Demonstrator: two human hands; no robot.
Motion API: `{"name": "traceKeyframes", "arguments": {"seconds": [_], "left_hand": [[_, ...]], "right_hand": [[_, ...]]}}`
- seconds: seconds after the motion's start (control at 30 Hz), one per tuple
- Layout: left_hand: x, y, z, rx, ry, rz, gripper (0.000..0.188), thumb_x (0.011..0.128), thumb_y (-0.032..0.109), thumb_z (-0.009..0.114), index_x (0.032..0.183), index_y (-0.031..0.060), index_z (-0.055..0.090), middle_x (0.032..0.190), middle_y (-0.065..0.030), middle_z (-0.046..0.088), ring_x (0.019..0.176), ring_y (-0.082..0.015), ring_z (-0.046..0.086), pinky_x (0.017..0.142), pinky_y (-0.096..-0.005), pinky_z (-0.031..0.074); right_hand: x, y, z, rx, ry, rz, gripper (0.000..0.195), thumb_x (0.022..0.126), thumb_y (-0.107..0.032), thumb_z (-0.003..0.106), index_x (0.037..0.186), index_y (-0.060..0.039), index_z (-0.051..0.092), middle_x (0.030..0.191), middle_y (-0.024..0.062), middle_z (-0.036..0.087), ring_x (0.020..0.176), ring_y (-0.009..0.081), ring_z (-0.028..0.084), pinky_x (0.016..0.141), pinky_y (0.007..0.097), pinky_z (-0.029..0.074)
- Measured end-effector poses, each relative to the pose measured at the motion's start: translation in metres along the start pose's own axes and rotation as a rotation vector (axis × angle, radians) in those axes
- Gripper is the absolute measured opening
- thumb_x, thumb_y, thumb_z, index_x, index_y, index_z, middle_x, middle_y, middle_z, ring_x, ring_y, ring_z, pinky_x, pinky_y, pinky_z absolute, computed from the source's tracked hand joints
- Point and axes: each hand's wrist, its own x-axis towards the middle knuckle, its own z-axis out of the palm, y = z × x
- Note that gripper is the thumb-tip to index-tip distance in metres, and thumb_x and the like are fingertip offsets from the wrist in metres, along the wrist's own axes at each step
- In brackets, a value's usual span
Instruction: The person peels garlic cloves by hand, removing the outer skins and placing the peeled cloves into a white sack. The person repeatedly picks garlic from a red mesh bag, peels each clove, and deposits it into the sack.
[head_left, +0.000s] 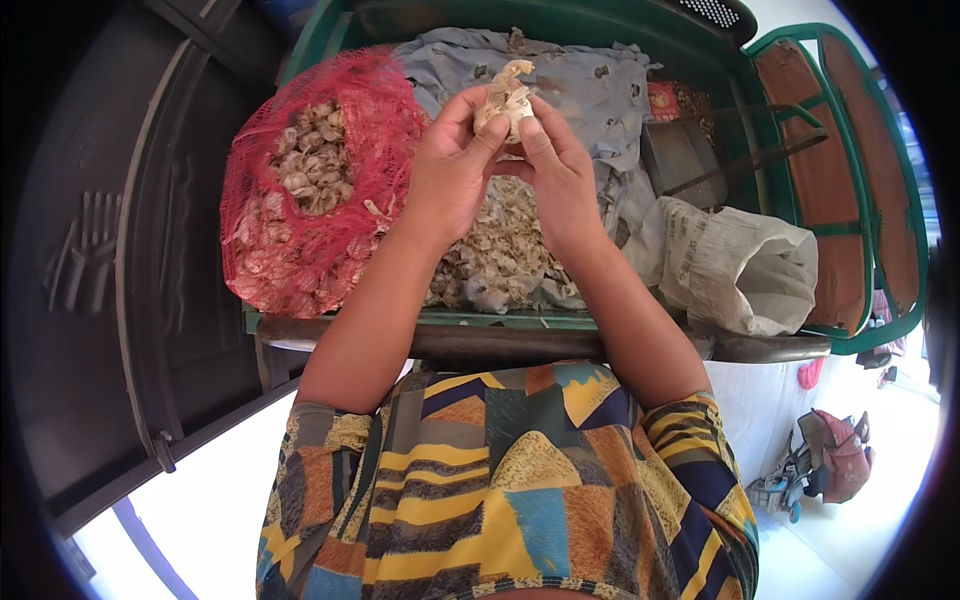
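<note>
My left hand (457, 161) and my right hand (551, 161) hold one garlic bulb (510, 116) between them, both thumbs pressed on its near side. Its dry, papery stem sticks up above the fingers. Under the hands lies a heap of loose garlic skins (510, 247) at the near side of a green metal cart bed. To the left, a red mesh sack (251, 172) stands full of garlic bulbs (311, 161), its mouth open. A blue-grey patterned cloth (581, 82) is spread behind the hands.
A whitish woven sack (697, 262) with an open mouth stands at the right, beside a grey metal box (682, 161). A dark rail (510, 341) runs along the cart's near edge. Dark metal door panels (82, 225) rise at the left. A folded stroller (787, 480) stands on the floor at right.
</note>
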Motion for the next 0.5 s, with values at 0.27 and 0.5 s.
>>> {"name": "traceKeyframes", "arguments": {"seconds": [0.27,0.5], "left_hand": [[0.008,-0.007,-0.014,0.681,-0.109,0.27,0.018,0.095,0.003,0.061,0.112,0.0034,0.059,0.154,-0.0123,0.041,0.129,-0.022,0.05,0.104,-0.0341,0.046],[0.003,-0.008,-0.01,0.509,-0.198,0.136,0.016,0.093,0.0,0.062,0.108,0.0035,0.06,0.152,-0.0143,0.042,0.126,-0.0222,0.053,0.104,-0.0349,0.048]], "right_hand": [[-0.001,0.005,-0.01,0.208,-0.014,0.185,0.04,0.107,-0.025,0.038,0.137,0.001,0.046,0.123,0.0109,0.06,0.113,0.0214,0.06,0.094,0.0372,0.051],[-0.003,0.005,-0.011,0.263,0.059,0.146,0.035,0.108,-0.024,0.037,0.127,-0.0004,0.054,0.113,0.0093,0.063,0.101,0.018,0.062,0.086,0.0346,0.054]]}}
